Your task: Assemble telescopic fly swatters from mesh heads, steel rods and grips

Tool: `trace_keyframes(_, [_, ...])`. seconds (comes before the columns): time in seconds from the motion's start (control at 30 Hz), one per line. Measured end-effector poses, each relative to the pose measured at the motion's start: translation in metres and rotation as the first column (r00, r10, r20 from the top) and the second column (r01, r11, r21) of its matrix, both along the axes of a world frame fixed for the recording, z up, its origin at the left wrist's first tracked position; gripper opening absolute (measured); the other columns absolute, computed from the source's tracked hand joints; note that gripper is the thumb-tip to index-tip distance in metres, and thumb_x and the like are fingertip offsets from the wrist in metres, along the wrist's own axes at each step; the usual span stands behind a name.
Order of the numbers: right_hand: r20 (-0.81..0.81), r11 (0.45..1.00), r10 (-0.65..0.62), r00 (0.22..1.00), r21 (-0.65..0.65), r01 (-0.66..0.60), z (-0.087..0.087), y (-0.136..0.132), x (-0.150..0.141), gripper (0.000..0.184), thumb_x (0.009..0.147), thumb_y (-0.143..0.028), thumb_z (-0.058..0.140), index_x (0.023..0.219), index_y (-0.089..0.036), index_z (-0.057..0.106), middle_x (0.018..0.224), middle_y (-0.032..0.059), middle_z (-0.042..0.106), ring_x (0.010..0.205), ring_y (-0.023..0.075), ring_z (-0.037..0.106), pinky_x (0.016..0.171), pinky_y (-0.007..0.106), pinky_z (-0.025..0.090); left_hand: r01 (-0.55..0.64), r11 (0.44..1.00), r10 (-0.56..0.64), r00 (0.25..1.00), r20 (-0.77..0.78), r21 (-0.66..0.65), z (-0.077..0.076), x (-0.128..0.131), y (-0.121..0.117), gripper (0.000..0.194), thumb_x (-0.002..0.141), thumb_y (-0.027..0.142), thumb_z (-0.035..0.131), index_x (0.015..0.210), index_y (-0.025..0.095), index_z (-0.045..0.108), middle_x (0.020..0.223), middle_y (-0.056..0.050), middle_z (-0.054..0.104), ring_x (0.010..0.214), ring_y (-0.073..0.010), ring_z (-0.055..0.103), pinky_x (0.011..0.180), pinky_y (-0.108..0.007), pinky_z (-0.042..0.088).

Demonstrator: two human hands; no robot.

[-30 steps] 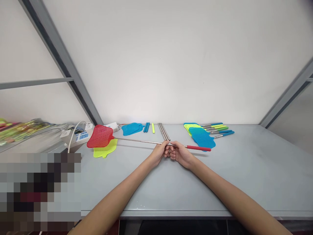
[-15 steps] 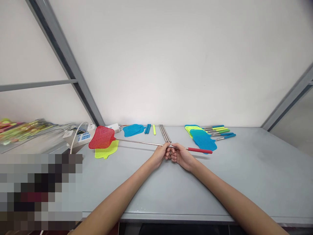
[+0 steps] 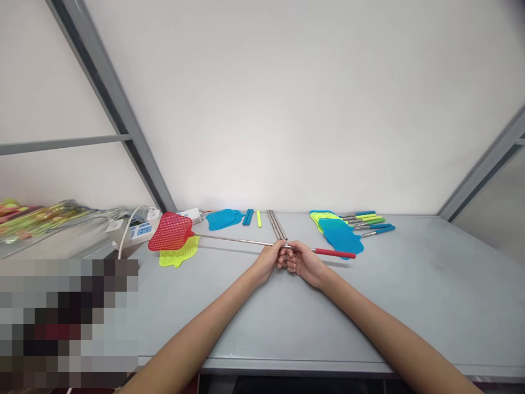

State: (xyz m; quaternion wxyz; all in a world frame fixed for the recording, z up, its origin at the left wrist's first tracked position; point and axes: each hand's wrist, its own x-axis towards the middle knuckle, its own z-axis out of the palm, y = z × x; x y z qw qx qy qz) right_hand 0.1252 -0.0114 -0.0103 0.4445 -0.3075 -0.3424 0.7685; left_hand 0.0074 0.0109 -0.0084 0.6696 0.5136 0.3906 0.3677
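Note:
A fly swatter with a red mesh head, a thin extended metal rod and a red grip is held level above the table. My left hand is closed round the rod near its middle. Beside it, almost touching, my right hand is closed on the rod just left of the red grip. Under the red head lies a yellow mesh swatter head, partly covered. Just beyond my hands several metal rods lie side by side, their near ends hidden behind my fingers.
At the back lie blue swatter heads, blue grips and a yellow grip. Whole swatters with blue, yellow and green grips are piled to the right. Power strips with a white cable stand left, on the grey table.
Both hands and the red fly swatter keep practically the same place. The camera view has shifted very slightly.

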Motion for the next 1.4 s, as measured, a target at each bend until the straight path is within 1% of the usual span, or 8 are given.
trace_keyframes(0.33, [-0.003,1.000,-0.005,1.000,0.008,0.005,-0.0040,0.0018,0.0001,0.030,0.074,-0.034,0.047,0.050,-0.015,0.047,0.043,-0.0036,0.040,0.043,0.0085,0.038,0.045,0.021,0.024,0.004,1.000,-0.004,1.000,0.012,-0.007,-0.0033,-0.0005,0.0011,0.036,0.072,0.043,0.043,0.049,0.015,0.047,0.038,0.005,0.040,0.035,-0.0061,0.032,0.041,-0.021,0.027])
trace_keyframes(0.47, [-0.006,1.000,-0.005,1.000,0.008,0.005,-0.0040,0.0023,0.0003,0.031,0.074,-0.034,0.047,0.049,-0.015,0.047,0.043,-0.0034,0.041,0.043,0.0083,0.038,0.045,0.021,0.024,0.000,1.000,0.000,1.000,0.022,-0.014,-0.0035,0.0001,0.0009,0.037,0.072,0.044,0.042,0.047,0.016,0.044,0.038,0.005,0.039,0.035,-0.0059,0.033,0.041,-0.021,0.028])
trace_keyframes(0.6, [-0.005,1.000,-0.004,1.000,-0.003,0.004,-0.0043,0.0029,0.0006,0.032,0.074,-0.034,0.047,0.049,-0.015,0.048,0.042,-0.0040,0.040,0.041,0.0077,0.036,0.044,0.021,0.023,-0.006,1.000,0.006,0.999,0.032,-0.022,-0.0012,0.0006,0.0004,0.037,0.072,0.042,0.044,0.046,0.016,0.042,0.037,0.006,0.037,0.035,-0.0053,0.031,0.040,-0.020,0.025])
trace_keyframes(0.73, [-0.009,1.000,-0.001,1.000,-0.005,0.001,-0.0050,0.0034,0.0009,0.031,0.074,-0.035,0.047,0.050,-0.015,0.049,0.043,-0.0038,0.039,0.043,0.0088,0.040,0.044,0.021,0.023,-0.012,1.000,0.013,0.999,0.033,-0.026,0.0009,0.0010,0.0000,0.037,0.072,0.042,0.044,0.046,0.016,0.041,0.037,0.006,0.037,0.034,-0.0049,0.030,0.039,-0.020,0.024])
trace_keyframes(1.03, [-0.012,1.000,0.004,1.000,0.011,-0.004,-0.0039,0.0020,0.0006,0.030,0.074,-0.034,0.047,0.051,-0.015,0.050,0.043,-0.0035,0.041,0.045,0.0091,0.041,0.045,0.021,0.024,-0.019,1.000,0.019,0.999,0.029,-0.017,-0.0015,0.0009,0.0003,0.037,0.071,0.042,0.045,0.045,0.016,0.038,0.044,0.004,0.045,0.036,-0.0049,0.033,0.039,-0.021,0.026])
trace_keyframes(1.2, [-0.014,1.000,0.007,1.000,0.011,-0.007,-0.0062,0.0033,0.0011,0.031,0.074,-0.035,0.047,0.051,-0.015,0.049,0.043,-0.0038,0.040,0.044,0.0089,0.040,0.045,0.021,0.024,-0.020,1.000,0.020,1.000,0.016,-0.004,-0.0011,0.0006,0.0004,0.038,0.072,0.043,0.045,0.045,0.016,0.040,0.040,0.005,0.040,0.035,-0.0053,0.032,0.039,-0.020,0.026])
trace_keyframes(1.4, [-0.022,1.000,0.005,1.000,0.008,-0.005,-0.0059,0.0022,0.0009,0.031,0.073,-0.034,0.047,0.049,-0.015,0.046,0.043,-0.0034,0.040,0.043,0.0087,0.038,0.045,0.021,0.024,-0.016,1.000,0.016,1.000,-0.006,0.021,-0.0004,0.0010,-0.0005,0.041,0.071,0.047,0.045,0.045,0.016,0.041,0.038,0.006,0.037,0.035,-0.0052,0.032,0.038,-0.020,0.025])
